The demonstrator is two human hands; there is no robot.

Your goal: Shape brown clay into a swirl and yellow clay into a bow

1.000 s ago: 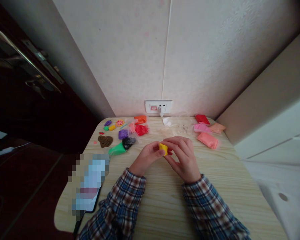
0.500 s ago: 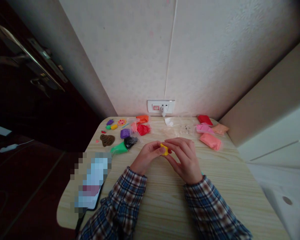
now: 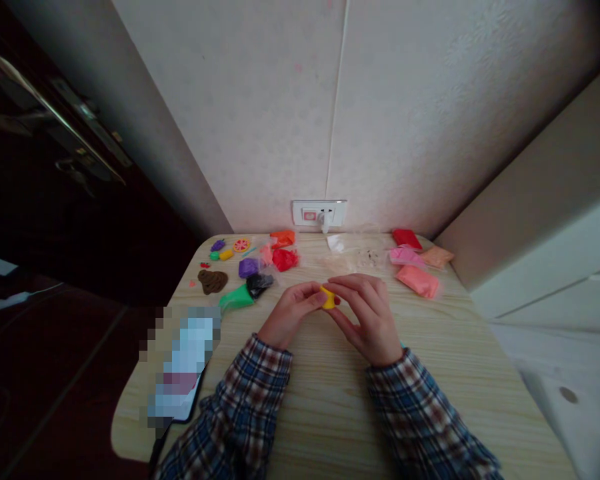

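A small lump of yellow modelling clay (image 3: pixel 328 298) is held up over the middle of the table. My left hand (image 3: pixel 293 312) pinches it from the left, thumb lying across its near side. From the right, my right hand (image 3: pixel 367 310) closes its curved fingers on the same lump, with the thumb underneath. A tiny dark red spot shows between the lump and my right fingers; I cannot tell what it is. Part of the clay is hidden behind the fingers.
On the left lie a coiled brown clay piece (image 3: pixel 213 281), small fruit-like figures (image 3: pixel 226 255), a green packet (image 3: pixel 237 297), a black packet (image 3: pixel 258 285) and a phone (image 3: pixel 185 367). At the right back are several packets, one coral (image 3: pixel 418 281). A wall socket (image 3: pixel 319 213) holds a plug.
The yellow clay has turned slightly between my fingers and its outline looks a little different. Both hands keep nearly the same place; the whole view has shifted slightly.
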